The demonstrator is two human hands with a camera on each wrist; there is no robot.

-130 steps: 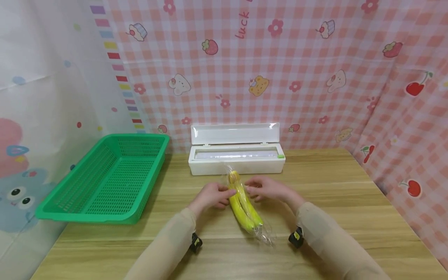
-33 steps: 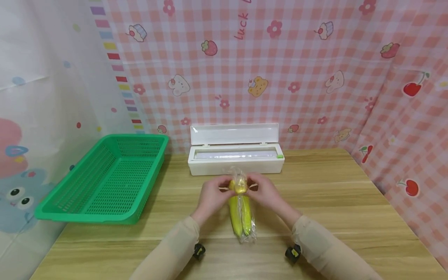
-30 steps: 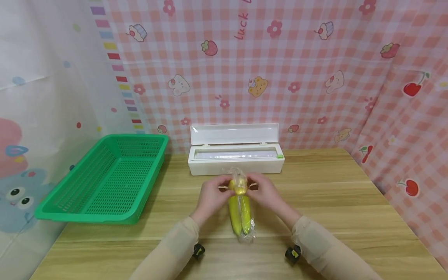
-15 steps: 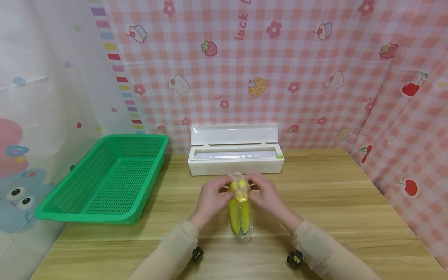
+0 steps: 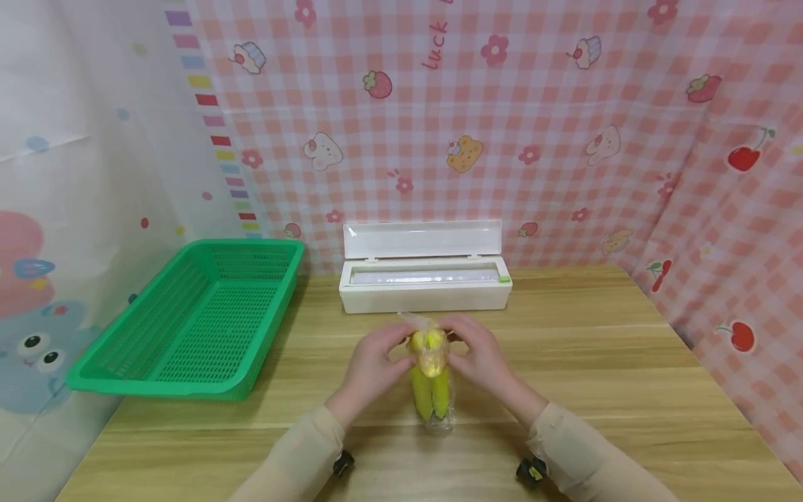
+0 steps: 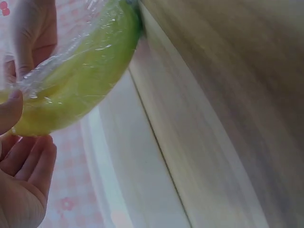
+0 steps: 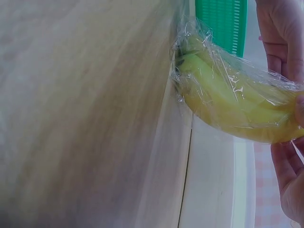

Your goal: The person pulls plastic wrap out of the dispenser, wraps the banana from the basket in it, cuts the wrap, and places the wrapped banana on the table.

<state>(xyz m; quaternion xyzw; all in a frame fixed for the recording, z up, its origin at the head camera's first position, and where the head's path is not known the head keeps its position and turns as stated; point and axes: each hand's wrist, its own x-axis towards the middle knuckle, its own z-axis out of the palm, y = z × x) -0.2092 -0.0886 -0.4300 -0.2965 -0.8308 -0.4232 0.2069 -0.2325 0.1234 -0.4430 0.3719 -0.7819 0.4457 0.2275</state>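
Observation:
A bunch of bananas [image 5: 442,397] wrapped in clear cling film [image 7: 232,80] is held stem end up above the middle of the table, its tips pointing down and close to the wood. My left hand [image 5: 374,361] pinches the stem end from the left, thumb in front and fingers behind. On the other side my right hand [image 5: 483,357] grips the same end in the same way. Loose film bunches at the tips and sticks up past the stem. In the left wrist view the bananas [image 6: 95,71] show their curved side; the fingertips behind the stem are partly hidden.
Behind the hands stands a white cling film dispenser [image 5: 426,300] with its lid [image 5: 423,239] raised and a green slider at its right end. A green plastic basket [image 5: 241,390] sits at the left of the wooden table [image 5: 602,362]. Patterned cloth hangs behind.
Earlier the wrapped bananas lay slanted on the table with hands at both sides. Their stem end has since been lifted and, over the last second, tipped further toward me.

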